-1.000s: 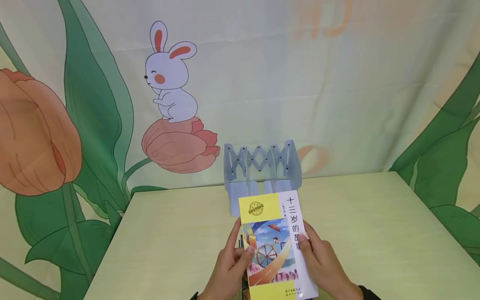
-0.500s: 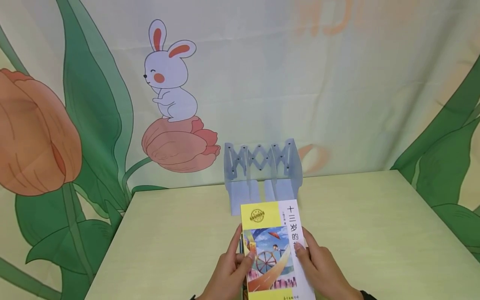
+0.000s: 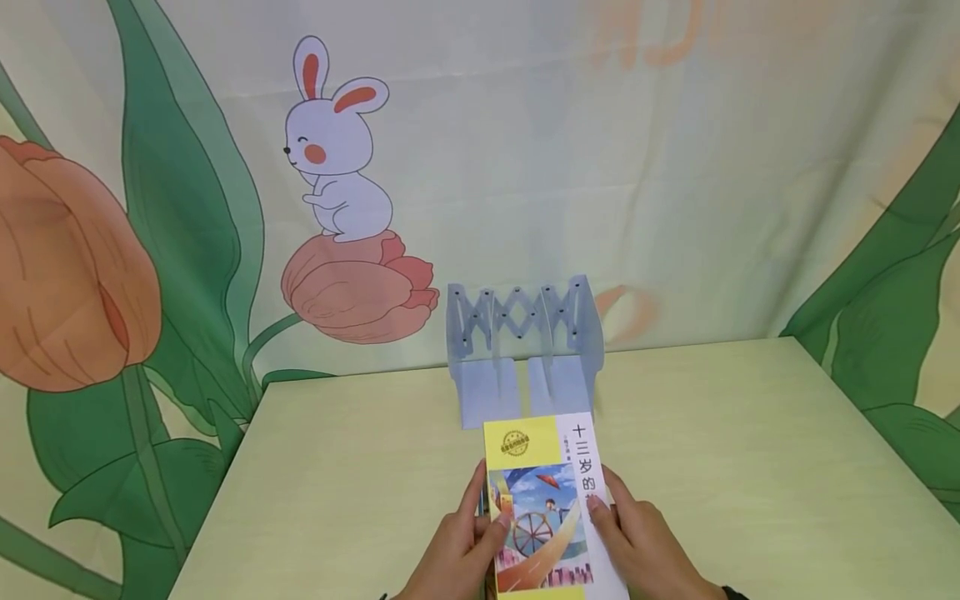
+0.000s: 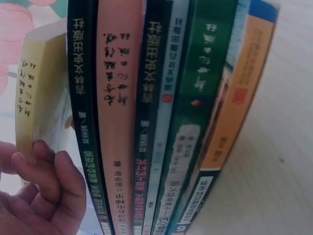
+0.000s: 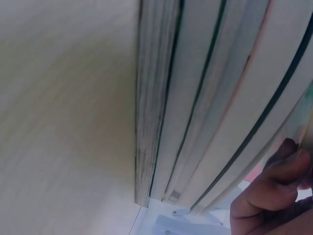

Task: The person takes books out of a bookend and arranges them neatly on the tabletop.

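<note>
A paperback book (image 3: pixel 542 500) with a yellow and white cover faces up at the front middle of the table. My left hand (image 3: pixel 457 550) grips its left edge, thumb on the cover. On the right edge my right hand (image 3: pixel 647 542) holds it the same way, thumb on the white strip. In the left wrist view, the book's pale yellow spine (image 4: pixel 24 117) stands apart from a stack of several books (image 4: pixel 146 112) below it. The right wrist view has the page edges of the stack (image 5: pixel 215 98), with curled fingers (image 5: pixel 274 193) at the held book.
Behind the book stands a translucent blue expandable book rack (image 3: pixel 521 321) with upright dividers, near the back edge. The pale yellow table (image 3: pixel 750 467) extends to both sides. A curtain (image 3: pixel 712 183) printed with a rabbit and tulips hangs behind it.
Both hands and the book have come a little nearer to the person, down in the head view. More of the rack's base shows now. The grip looks the same.
</note>
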`<state>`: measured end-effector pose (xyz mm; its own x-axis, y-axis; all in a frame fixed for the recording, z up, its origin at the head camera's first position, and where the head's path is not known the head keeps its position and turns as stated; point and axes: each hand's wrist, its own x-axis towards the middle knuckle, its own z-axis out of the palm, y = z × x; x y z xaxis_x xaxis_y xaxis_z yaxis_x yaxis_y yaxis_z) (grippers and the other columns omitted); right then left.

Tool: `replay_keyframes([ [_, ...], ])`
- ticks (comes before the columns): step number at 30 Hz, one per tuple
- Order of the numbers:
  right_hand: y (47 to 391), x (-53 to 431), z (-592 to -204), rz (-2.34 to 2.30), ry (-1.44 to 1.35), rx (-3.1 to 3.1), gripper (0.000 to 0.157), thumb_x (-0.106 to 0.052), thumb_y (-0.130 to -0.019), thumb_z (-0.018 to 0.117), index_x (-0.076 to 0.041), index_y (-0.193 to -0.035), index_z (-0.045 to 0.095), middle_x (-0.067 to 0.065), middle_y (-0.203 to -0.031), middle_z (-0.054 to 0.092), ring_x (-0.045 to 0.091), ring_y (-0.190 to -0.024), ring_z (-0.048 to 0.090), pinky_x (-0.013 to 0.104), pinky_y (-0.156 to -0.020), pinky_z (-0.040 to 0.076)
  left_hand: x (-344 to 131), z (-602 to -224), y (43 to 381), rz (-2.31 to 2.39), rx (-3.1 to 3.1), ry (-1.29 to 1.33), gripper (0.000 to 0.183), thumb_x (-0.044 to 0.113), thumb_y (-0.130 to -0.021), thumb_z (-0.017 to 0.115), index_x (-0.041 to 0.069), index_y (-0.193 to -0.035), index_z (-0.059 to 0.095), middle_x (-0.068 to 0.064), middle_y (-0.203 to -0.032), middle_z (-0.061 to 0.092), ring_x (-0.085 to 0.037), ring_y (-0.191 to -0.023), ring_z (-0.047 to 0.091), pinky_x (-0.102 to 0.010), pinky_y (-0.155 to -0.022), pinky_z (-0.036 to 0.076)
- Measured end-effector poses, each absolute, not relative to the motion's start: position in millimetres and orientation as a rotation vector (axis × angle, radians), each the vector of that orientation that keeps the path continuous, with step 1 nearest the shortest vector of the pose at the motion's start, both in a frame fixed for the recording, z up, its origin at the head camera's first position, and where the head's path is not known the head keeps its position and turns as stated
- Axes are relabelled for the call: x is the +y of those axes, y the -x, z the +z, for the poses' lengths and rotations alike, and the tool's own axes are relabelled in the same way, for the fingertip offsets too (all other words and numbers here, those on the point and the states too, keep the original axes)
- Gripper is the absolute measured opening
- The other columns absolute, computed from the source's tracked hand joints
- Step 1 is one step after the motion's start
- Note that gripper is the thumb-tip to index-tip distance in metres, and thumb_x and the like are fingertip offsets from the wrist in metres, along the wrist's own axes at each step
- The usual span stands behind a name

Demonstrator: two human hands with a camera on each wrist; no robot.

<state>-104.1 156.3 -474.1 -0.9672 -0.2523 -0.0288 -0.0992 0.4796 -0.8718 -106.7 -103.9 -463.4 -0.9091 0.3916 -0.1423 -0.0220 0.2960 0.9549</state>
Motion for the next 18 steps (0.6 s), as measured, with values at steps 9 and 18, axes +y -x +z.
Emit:
replay_keyframes([
  [9,104.6,156.0,-479.9,-1.462,0.298,2.544,0.054,-0.050,-0.104,0.035,-0.027,-0.152,0.028,-0.004,-0.088,0.073,0.005,-0.068,0.068,0.024,-0.062,0.053,-104.1,-464.0,106.0,1.532,2.316,-0.336,0.078,0.042,-0.103,0.047,0.010,-0.159,0.004,0.006,-0.056,0.047,-0.005,-0.044,0.037,-0.022,-0.044,0.030],
  [18,104.1,155.7,-484.0,-1.378,0.291,2.577,0.057,-0.050,-0.104,0.036,-0.021,-0.153,0.030,-0.007,-0.083,0.071,0.004,-0.065,0.066,0.023,-0.062,0.050,-107.5,-468.3,106.5,1.454,2.372,-0.425,0.079,0.042,-0.103,0.045,0.003,-0.158,0.004,0.009,-0.053,0.042,-0.003,-0.041,0.029,-0.021,-0.044,0.027],
])
